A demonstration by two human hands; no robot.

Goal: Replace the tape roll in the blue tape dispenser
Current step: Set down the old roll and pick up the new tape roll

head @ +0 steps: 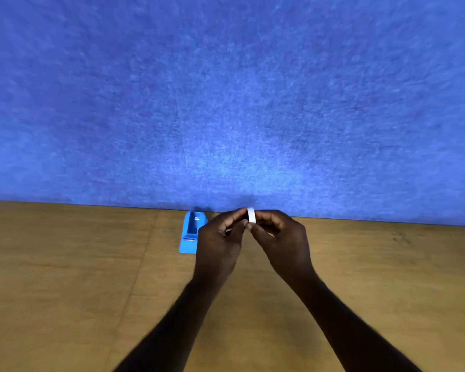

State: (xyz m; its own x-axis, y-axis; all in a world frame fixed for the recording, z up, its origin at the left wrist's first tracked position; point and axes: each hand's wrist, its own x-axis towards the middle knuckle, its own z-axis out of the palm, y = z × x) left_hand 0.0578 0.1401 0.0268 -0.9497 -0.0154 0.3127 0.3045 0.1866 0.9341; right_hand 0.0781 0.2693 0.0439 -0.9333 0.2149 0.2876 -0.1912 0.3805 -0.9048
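Above table, both hands' fingers pinch tape roll.

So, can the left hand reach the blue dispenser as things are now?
Probably yes: the left hand is just beside the dispenser, nothing between them, but it shares the tape roll with the right hand.

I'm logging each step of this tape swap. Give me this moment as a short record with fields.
surface: wooden table, blue felt wall behind
dispenser: blue tape dispenser on the table by the wall, roll cavity looks empty
tape roll: white tape roll held above the table, to the dispenser's right
left hand: left hand pinching at the roll, partly covering the dispenser
right hand: right hand gripping the roll
step: roll not yet in dispenser
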